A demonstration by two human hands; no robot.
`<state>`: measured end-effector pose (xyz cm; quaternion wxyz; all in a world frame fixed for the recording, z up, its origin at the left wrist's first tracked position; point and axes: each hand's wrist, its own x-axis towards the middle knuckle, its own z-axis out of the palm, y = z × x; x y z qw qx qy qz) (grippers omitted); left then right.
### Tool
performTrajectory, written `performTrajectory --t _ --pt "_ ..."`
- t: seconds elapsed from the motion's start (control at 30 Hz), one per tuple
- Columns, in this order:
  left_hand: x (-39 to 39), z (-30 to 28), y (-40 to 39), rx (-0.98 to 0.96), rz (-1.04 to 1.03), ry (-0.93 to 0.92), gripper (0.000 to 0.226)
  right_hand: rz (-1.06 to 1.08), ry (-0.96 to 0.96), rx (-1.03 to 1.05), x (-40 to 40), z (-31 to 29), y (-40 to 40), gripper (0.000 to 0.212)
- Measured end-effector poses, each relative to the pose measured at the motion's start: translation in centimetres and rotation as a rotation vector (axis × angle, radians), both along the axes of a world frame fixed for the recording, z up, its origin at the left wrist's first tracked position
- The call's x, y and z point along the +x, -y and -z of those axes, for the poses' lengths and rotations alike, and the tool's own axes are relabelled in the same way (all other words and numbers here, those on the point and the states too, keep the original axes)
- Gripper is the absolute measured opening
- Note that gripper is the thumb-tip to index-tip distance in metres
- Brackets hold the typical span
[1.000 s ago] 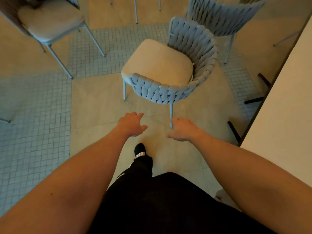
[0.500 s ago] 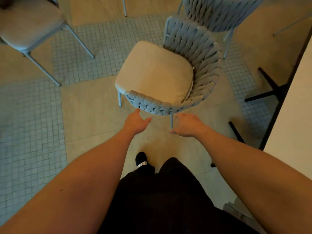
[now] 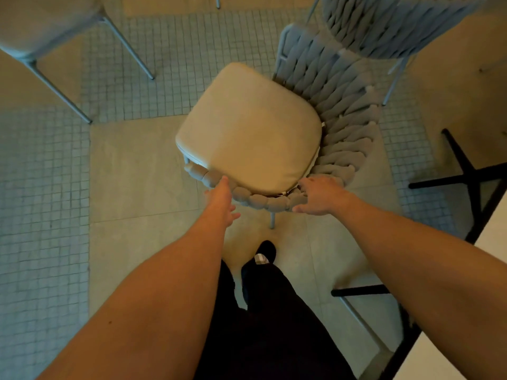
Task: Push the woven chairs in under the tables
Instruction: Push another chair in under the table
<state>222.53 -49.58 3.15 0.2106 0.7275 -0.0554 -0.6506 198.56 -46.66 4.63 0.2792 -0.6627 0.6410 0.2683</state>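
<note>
Both hands have reached the woven chair since a moment ago; it now fills mid-frame.

Left hand [image 3: 222, 200] touches the woven rim at the seat's near edge, fingers extended and slightly spread; whether they curl under the weave is hard to tell. Right hand [image 3: 319, 195] rests on the rim at the near right corner, fingers spread wide, thumb low. Woven chair [image 3: 337, 105] stands on the tiled floor [image 3: 131, 171], cushion [image 3: 251, 131] facing up, one leg showing below the rim, others hidden. Second woven chair [image 3: 384, 26] beyond, cut off at the top. Third chair [image 3: 41, 20] upper left, partly out of frame. Table [image 3: 491, 237] edge at right, mostly cut off, black base legs visible.
</note>
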Motion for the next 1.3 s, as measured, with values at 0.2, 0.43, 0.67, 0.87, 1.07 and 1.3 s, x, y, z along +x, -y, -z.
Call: performTrajectory --t 0.2,0.43,0.67,0.87,1.07,1.3 --pt "-2.1 2.4 1.3 0.08 -0.159 -0.053 0.072 -0.187 -0.124 0.126 -3.4 2.2 1.9 0.091" --pt "-2.9 5.3 1.8 0.087 -0.181 0.024 0.055 -0.308 -0.222 0.182 -4.3 3.7 2.1 0.079" --pt "-2.4 6.1 2.0 0.039 -0.087 0.207 0.063 -0.254 -0.205 0.188 -2.9 2.9 1.5 0.063" --pt "1.6 5.2 5.0 -0.02 0.024 0.258 0.046 -0.099 -0.12 0.22 2.9 2.3 0.2 0.057" --pt "5.7 3.9 10.2 -0.138 0.175 0.33 0.037 0.051 -0.017 0.237 10.4 1.5 -0.2 0.066" --pt "6.6 2.8 17.0 -0.309 0.523 0.505 0.066 0.211 0.096 0.241 17.2 2.0 2.0 0.068"
